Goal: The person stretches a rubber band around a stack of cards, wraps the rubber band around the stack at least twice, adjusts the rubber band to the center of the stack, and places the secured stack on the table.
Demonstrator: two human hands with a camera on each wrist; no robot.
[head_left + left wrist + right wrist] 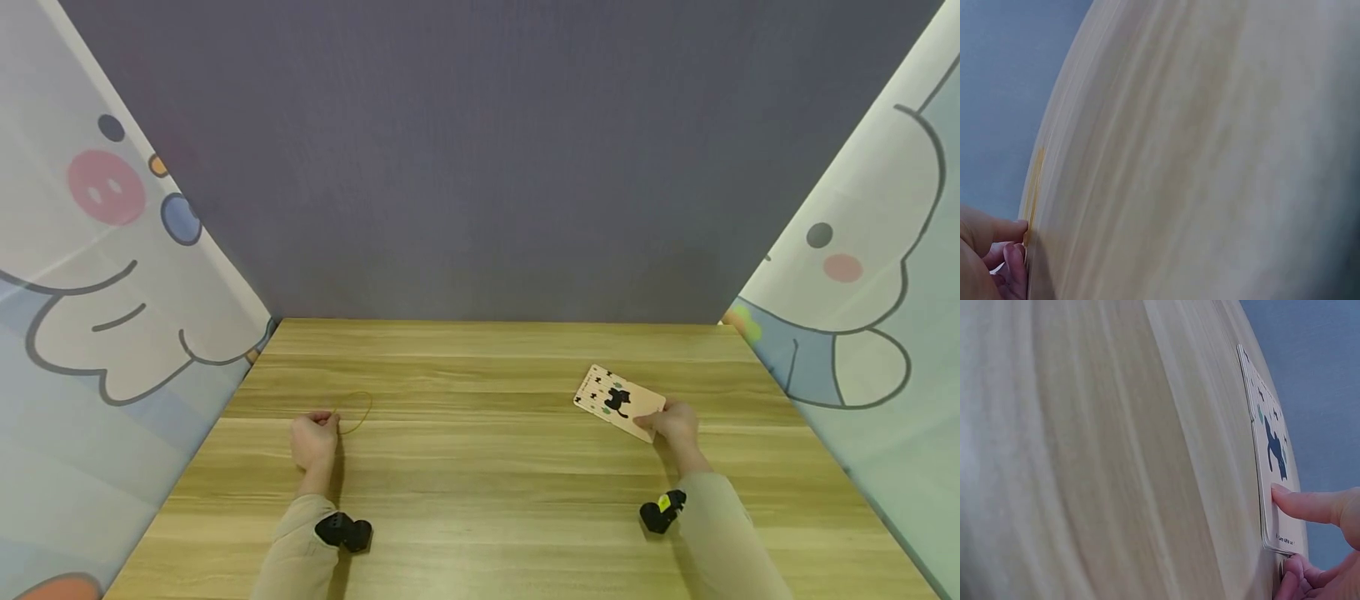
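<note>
Small print (1285, 540) on the card (617, 403) is too tiny to read.

peach card (617, 402) with a black cat, small black figures and green leaves, yellow band (1035, 187), yellow-brown table (480, 467) with wood-grain streaks, dark grey wall (487, 167), beige sleeves (298, 546), black wrist cameras (339, 530), the right one lime-patched, pale side cloths (45, 208) with grey-outlined cartoons

Yellow loop (1035, 187): thin and band-like; we see it pinched by the left fingers (1009, 230), the rest slack and rounded.
Loop's place: left side of the tabletop (465, 467).
Cat card (617, 402): pale cream, rectangular, picture side up, with a black cat and green marks.
Card's pose: slanted at the right; we see the right fingers (1294, 567) gripping its near end.
</note>
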